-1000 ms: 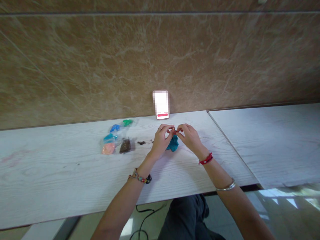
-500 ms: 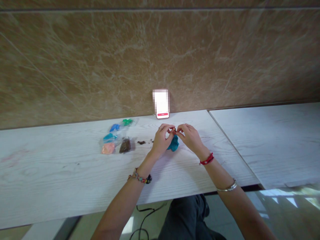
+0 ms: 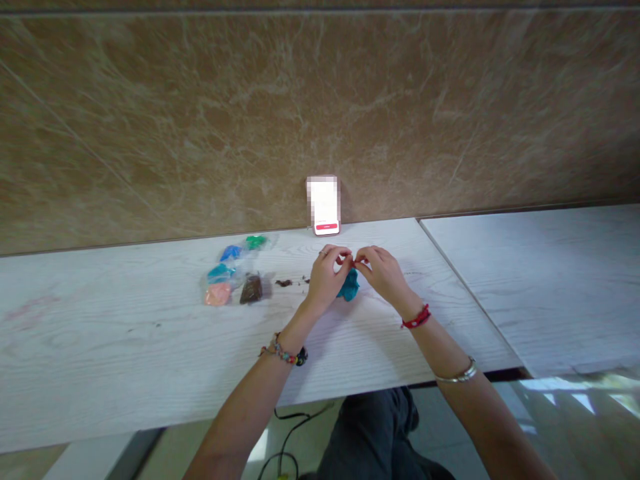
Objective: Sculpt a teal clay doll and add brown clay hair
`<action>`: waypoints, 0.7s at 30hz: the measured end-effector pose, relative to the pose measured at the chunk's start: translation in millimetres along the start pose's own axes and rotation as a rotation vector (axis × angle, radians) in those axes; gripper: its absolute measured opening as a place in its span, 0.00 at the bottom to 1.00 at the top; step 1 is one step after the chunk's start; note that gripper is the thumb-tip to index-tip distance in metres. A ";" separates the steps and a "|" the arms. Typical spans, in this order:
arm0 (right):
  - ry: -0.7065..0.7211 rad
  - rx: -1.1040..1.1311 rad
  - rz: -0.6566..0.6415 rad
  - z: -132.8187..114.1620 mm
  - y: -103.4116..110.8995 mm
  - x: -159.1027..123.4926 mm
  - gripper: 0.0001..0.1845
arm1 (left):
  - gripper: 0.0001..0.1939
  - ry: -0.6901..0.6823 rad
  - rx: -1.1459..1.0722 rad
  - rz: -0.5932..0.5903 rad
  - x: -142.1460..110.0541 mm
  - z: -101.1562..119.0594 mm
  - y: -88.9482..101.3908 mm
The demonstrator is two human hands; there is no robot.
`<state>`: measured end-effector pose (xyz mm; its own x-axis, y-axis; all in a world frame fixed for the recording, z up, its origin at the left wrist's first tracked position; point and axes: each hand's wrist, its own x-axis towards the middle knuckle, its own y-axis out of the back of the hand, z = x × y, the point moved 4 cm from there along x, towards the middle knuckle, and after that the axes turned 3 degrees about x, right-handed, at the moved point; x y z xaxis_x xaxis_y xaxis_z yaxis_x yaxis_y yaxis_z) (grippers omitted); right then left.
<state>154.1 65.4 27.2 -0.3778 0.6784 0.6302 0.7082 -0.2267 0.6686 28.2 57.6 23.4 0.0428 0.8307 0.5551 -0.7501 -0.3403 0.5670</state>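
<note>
My left hand [image 3: 325,280] and my right hand [image 3: 383,275] meet fingertip to fingertip above the table, thumbs and forefingers pinched. Between them is a small dark piece of clay, almost wholly covered by the fingers now. Just below the fingertips sits a teal lump of clay [image 3: 349,287], its left side partly hidden by my left hand. Brown crumbs of clay [image 3: 283,283] lie on the table left of my left hand. Beyond them is a clear bag of brown clay [image 3: 251,290].
Further left are bags of peach clay [image 3: 217,294], light blue clay [image 3: 221,273], blue clay [image 3: 231,253] and green clay [image 3: 255,242]. A lit phone [image 3: 325,207] leans on the marbled wall [image 3: 200,133]. The white table [image 3: 125,360] has a seam to the right.
Both hands stay pinched together in nearly the same place. The dark bit that showed at the fingertips is now more covered. The whole view has shifted slightly.
</note>
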 end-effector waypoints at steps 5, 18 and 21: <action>0.004 -0.021 -0.001 -1.2 0.8 0.3 0.02 | 0.04 0.012 -0.013 -0.003 0.4 0.6 0.2; 0.016 -0.034 -0.017 -1.2 0.9 0.2 0.05 | 0.04 0.052 -0.047 0.005 0.5 -0.8 -0.1; 0.041 -0.022 -0.003 -0.1 0.0 -0.5 0.06 | 0.03 0.044 -0.048 0.015 0.2 -1.0 -0.6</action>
<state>154.2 65.0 27.0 -0.4044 0.6498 0.6436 0.6937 -0.2407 0.6789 27.9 58.4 22.5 0.0033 0.8448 0.5351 -0.7815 -0.3317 0.5284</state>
